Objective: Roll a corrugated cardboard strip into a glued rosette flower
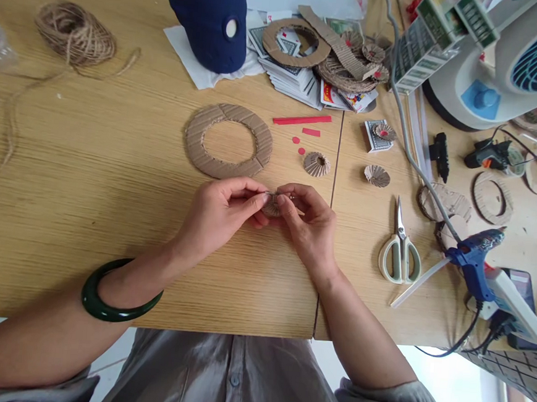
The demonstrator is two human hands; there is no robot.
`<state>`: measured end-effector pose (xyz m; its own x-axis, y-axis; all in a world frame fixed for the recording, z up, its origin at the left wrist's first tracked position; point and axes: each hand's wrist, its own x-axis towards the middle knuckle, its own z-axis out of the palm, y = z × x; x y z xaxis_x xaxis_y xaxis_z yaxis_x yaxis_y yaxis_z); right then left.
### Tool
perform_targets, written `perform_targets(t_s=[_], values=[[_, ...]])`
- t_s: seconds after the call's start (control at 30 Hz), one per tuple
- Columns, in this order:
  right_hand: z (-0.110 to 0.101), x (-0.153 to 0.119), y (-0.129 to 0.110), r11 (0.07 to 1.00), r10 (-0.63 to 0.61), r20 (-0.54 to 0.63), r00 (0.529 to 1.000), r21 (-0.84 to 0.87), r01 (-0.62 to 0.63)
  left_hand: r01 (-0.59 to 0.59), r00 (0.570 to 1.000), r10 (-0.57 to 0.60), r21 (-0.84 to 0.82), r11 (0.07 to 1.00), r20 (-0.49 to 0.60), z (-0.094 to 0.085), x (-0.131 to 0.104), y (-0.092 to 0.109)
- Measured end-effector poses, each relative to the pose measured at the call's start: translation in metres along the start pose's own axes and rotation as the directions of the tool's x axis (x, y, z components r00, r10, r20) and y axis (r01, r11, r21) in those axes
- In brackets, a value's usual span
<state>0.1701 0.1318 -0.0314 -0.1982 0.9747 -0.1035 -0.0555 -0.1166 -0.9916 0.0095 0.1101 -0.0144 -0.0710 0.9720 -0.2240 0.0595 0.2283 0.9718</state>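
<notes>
Between my two hands is a small pleated cardboard rosette point(273, 208), partly covered by my fingers and thumbs. My left hand point(225, 213) pinches its left side, while my right hand point(308, 219) grips the right side. Just beyond them lies a flat corrugated cardboard ring point(195, 136). Another pleated rosette point(316, 164) with an open middle rests past my right fingers. Near it are two small red paper dots point(301, 151), a short red strip point(311, 132) and a longer red strip point(301, 120).
Scissors point(399, 254) and a blue glue gun point(472, 260) with its cord lie to the right. A jute twine ball point(74, 34) sits at the back left. A dark blue object point(208, 20), playing cards point(296, 82) and a fan point(488, 63) stand or lie along the back.
</notes>
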Motion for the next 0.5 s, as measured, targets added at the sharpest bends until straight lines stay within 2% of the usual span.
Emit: perform_targets(t_s=[0.13,0.27,0.37,0.5], values=[[-0.0007,0.0020,0.0011,0.997,-0.043,0.005,0.999,-0.059,0.043,-0.035,0.999,0.033,0.047,0.998,0.032,-0.0012,0.0003,0.0004],[-0.0013,0.0019,0.0030,0.994,-0.051,0.008,0.999,-0.098,0.051,-0.010,1.000,0.010,-0.035,0.999,0.004,0.0001,0.0005,-0.0011],[-0.0004,0.0011,0.0032,0.993,-0.040,0.000,0.999,-0.110,0.040,0.081,0.997,-0.081,-0.170,0.982,0.012,0.0017,0.0012,-0.0001],[0.0018,0.0005,0.0011,1.000,-0.009,-0.056,0.998,0.002,0.009,0.230,0.972,-0.232,-0.412,0.881,0.047,0.0031,0.0039,0.0057]])
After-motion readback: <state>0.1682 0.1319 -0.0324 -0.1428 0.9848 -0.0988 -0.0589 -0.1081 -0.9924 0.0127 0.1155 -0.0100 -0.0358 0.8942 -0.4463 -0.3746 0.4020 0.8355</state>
